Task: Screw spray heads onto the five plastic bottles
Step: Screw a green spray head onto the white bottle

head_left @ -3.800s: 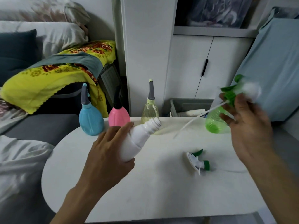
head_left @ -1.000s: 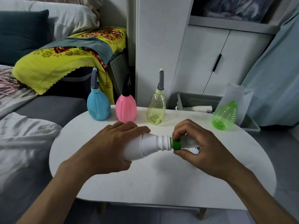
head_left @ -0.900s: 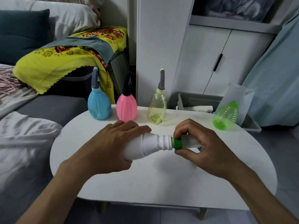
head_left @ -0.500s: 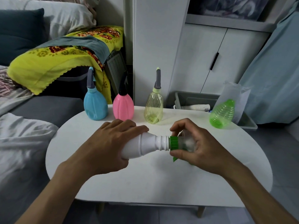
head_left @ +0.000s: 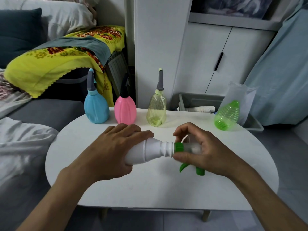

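Left hand [head_left: 110, 152]: wraps white bottle [head_left: 148, 152], held sideways above table [head_left: 150, 185].
Right hand [head_left: 202, 151]: pinches spray head [head_left: 185, 147] at bottle neck; seating apparently partial.

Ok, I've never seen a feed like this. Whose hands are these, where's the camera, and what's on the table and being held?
There is no machine: a person works bare-handed, and one camera on their head looks forward and down. The left hand grips a white bottle lying sideways just above the white table. The right hand pinches a spray head with a green collar at the bottle's neck. At the far edge stand a blue bottle, a pink bottle and a yellow bottle, each with a head on. A green bottle on the right has none.
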A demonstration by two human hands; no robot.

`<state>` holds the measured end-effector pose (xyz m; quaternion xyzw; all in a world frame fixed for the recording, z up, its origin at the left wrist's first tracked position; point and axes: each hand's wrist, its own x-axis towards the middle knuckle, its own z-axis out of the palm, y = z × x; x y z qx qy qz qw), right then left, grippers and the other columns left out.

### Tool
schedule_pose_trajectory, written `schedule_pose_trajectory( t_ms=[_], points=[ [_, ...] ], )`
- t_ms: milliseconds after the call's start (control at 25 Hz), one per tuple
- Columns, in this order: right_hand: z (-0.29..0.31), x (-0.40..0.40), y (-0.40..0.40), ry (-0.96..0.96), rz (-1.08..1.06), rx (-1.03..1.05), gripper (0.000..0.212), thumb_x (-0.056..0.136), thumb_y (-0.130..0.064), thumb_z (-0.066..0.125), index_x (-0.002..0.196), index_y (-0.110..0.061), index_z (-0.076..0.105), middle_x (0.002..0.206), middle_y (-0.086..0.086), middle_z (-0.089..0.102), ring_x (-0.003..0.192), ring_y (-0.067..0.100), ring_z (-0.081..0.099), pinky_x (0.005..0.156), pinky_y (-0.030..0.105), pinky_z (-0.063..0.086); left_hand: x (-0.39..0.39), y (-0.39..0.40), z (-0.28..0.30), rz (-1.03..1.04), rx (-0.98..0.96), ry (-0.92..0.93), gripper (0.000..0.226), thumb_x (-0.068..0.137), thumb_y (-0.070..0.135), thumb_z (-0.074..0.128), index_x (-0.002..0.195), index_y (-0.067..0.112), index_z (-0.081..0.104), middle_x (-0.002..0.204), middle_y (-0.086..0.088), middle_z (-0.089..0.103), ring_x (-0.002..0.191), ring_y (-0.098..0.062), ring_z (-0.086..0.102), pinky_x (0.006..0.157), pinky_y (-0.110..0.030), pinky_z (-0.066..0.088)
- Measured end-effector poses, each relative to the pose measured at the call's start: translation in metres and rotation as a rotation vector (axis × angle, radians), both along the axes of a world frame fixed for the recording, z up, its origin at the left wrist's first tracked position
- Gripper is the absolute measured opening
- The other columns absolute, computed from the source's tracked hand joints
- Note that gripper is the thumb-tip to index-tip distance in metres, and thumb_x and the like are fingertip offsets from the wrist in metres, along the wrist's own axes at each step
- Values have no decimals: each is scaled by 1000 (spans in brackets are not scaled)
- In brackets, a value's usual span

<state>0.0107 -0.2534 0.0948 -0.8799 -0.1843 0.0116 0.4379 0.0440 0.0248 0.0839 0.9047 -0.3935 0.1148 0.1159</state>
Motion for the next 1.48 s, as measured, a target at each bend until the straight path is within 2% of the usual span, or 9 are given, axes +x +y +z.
schedule_pose_trajectory(
  t_ms=[440, 600, 760, 840, 880, 1000, 1120, 1280, 1480],
  points=[
    [0, 0, 1, 135, 8, 134, 30, 80, -43, 71, 104, -35, 55, 76, -5, 64, 72, 15, 61, 69, 39, 51, 1, 0, -3, -13, -6, 0, 90, 56, 30, 83, 137, 36, 45, 122, 10, 58, 101, -14, 54, 86, -33, 50],
    [1, 0, -1, 91, -6, 96, 40, 73, -38, 78, 107, -35, 57, 89, -7, 63, 84, 19, 61, 73, 37, 55, 1, 0, -4, -13, -17, -3, 88, 56, 29, 82, 137, 36, 47, 120, 11, 58, 100, -13, 54, 85, -34, 51],
    [1, 1, -1, 94, 24, -8, 24, 82, -40, 70, 103, -35, 59, 85, -8, 67, 79, 9, 63, 72, 31, 54, -1, -3, -5, -46, 22, -1, 88, 58, 32, 83, 138, 36, 45, 122, 10, 59, 103, -15, 55, 87, -34, 51],
    [5, 2, -1, 174, 52, 210, 27, 85, -46, 66, 104, -28, 64, 94, -6, 69, 85, 14, 66, 70, 29, 55, -2, -5, -3, -40, -17, 38, 87, 58, 33, 84, 137, 39, 46, 122, 13, 58, 102, -11, 55, 86, -30, 50],
    [8, 5, -3, 267, 24, 493, 34, 87, -49, 61, 104, -20, 67, 97, 2, 71, 87, 18, 68, 70, 30, 56, -2, -6, -1, -17, -93, 113, 87, 57, 34, 84, 135, 43, 45, 121, 18, 57, 103, -7, 55, 85, -26, 50],
    [18, 6, -6, 429, 28, 1209, 35, 86, -29, 58, 109, -4, 69, 111, 20, 70, 100, 36, 69, 84, 51, 53, -7, -8, 11, 4, -436, 584, 90, 54, 40, 88, 130, 54, 43, 120, 25, 60, 108, -4, 60, 80, -22, 55],
    [9, 1, 9, 379, 250, 1241, 49, 78, -15, 73, 124, 0, 64, 130, 24, 63, 124, 40, 56, 103, 56, 40, -14, -23, 16, -188, -542, 1071, 81, 59, 29, 86, 130, 44, 51, 121, 10, 64, 111, -15, 63, 82, -31, 57],
    [6, -2, 24, 390, 238, 1301, 57, 77, -31, 81, 123, -1, 65, 130, 26, 62, 126, 39, 55, 107, 58, 37, -20, -34, 19, -311, -580, 1342, 70, 62, 26, 78, 128, 37, 57, 118, 3, 66, 111, -21, 62, 84, -33, 54],
    [11, 4, 24, 279, 4, 1211, 55, 65, -39, 88, 107, -5, 74, 111, 20, 73, 108, 28, 68, 87, 38, 55, -28, -49, 5, -68, -634, 919, 74, 54, 43, 84, 121, 46, 53, 110, 15, 65, 102, -14, 65, 77, -31, 61]
  ],
)
